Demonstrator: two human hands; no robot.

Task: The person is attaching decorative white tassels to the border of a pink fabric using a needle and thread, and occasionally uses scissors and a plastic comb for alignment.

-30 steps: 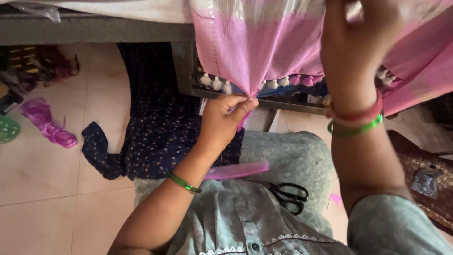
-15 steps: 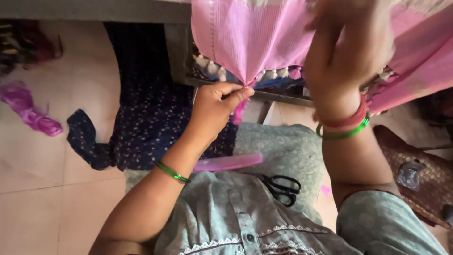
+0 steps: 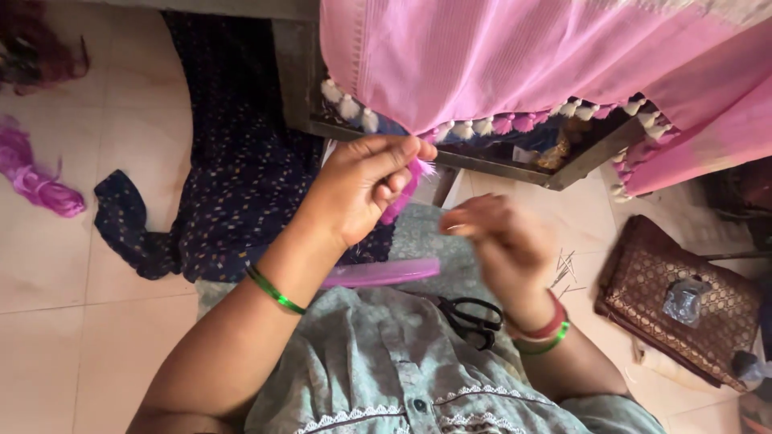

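Observation:
A pink cloth (image 3: 515,64) with a row of white and pink tassels along its lower edge hangs from a table in front of me. My left hand (image 3: 366,189) pinches a bright pink tassel (image 3: 406,189) at the cloth's lowest corner between thumb and fingers. My right hand (image 3: 494,241) is blurred, lowered in front of my lap, to the right of the left hand; its fingers are loosely curled and I cannot see anything in them. A green bangle sits on the left wrist, red and green bangles on the right.
Black scissors (image 3: 474,315) and a pink comb-like strip (image 3: 386,273) lie on my lap. A dark blue printed cloth (image 3: 217,177) lies on the tiled floor, with purple thread bundles (image 3: 36,177) at left. A brown patterned pouch (image 3: 683,301) and several pins (image 3: 564,267) lie at right.
My right hand has dropped from the cloth's upper part down to lap height. The left hand keeps its pinch on the tassel.

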